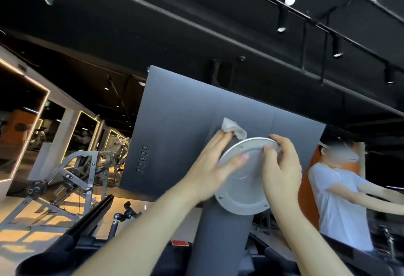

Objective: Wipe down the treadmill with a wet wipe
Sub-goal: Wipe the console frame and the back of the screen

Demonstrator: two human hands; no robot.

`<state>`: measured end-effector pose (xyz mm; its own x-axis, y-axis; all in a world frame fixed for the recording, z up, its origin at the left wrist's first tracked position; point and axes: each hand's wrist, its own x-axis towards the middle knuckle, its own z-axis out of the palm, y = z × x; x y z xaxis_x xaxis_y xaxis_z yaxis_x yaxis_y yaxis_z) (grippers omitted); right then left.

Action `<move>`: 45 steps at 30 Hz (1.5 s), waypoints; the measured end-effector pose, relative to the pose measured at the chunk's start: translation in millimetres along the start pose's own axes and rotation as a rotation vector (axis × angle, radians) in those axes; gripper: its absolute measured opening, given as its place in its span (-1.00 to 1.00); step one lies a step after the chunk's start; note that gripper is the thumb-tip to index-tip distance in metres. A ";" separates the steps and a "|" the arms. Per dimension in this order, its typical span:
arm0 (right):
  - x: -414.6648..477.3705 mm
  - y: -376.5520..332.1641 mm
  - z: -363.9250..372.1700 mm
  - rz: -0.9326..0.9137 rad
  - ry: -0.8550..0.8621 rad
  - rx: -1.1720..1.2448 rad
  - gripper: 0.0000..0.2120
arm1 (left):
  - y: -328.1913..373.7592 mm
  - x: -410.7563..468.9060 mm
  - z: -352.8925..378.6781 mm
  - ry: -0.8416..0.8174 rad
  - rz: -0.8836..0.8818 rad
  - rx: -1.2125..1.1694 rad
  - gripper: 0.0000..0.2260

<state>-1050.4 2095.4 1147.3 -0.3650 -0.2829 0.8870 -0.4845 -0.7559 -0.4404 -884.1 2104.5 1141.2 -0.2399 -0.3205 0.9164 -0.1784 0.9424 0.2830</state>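
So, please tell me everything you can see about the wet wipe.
The wet wipe is white, thin and crumpled into a loose wad, looking like soft damp cloth. It is pressed against the grey back panel of the screen, just above the round silver mount plate. The fingertips of the left hand hold it there; the right hand grips the plate's rim and does not touch the wipe.

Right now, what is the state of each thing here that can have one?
wet wipe: crumpled, pressed on the panel by fingertips
left hand: holding the wipe
right hand: gripping the disc's top rim
round disc: mounted on the post
grey panel: upright, back side facing the camera
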 end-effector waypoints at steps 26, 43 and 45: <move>4.9 9.8 -19.2 0.011 -0.137 0.198 -0.60 | 39.1 8.9 3.8 -0.213 0.074 0.391 -0.52; 77.9 8.4 -44.3 -0.172 -0.550 0.325 -0.70 | 62.3 88.5 36.4 -0.386 -0.239 0.561 -0.71; 87.6 14.2 -31.9 -0.183 -0.785 0.305 -0.64 | 60.7 83.8 38.3 -0.202 -0.261 0.358 -0.77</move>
<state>-1114.5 2078.6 1214.3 0.4080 -0.3825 0.8290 -0.2067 -0.9231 -0.3242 -951.5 2131.1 1224.3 -0.3176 -0.5875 0.7443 -0.5655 0.7474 0.3486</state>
